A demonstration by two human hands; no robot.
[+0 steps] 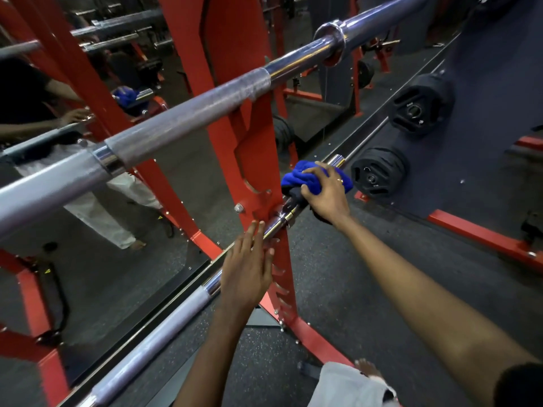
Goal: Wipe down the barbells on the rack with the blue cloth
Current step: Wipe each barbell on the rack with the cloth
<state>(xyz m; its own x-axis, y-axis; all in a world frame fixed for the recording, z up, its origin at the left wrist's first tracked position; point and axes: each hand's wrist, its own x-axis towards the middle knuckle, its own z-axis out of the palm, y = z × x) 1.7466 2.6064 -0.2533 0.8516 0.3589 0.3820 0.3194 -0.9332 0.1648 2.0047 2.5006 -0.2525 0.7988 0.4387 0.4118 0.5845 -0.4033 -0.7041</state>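
Two chrome barbells lie across a red rack point(258, 160). The upper barbell point(182, 113) runs diagonally from lower left to upper right. The lower barbell point(164, 327) sits low on the rack, its sleeve end pointing toward the right. My right hand point(326, 192) grips the blue cloth point(305, 177) wrapped around that sleeve, just right of the rack upright. My left hand point(249, 265) rests with straight fingers on the lower barbell's shaft, beside the upright. The sleeve's chrome tip point(338, 160) sticks out beyond the cloth.
A mirror point(88, 186) behind the rack reflects a person, the cloth and the bars. Black weight plates point(379, 174) hang on pegs on the right wall, more point(420, 104) above them. A red floor frame point(482, 239) runs along the right. Speckled rubber floor lies below.
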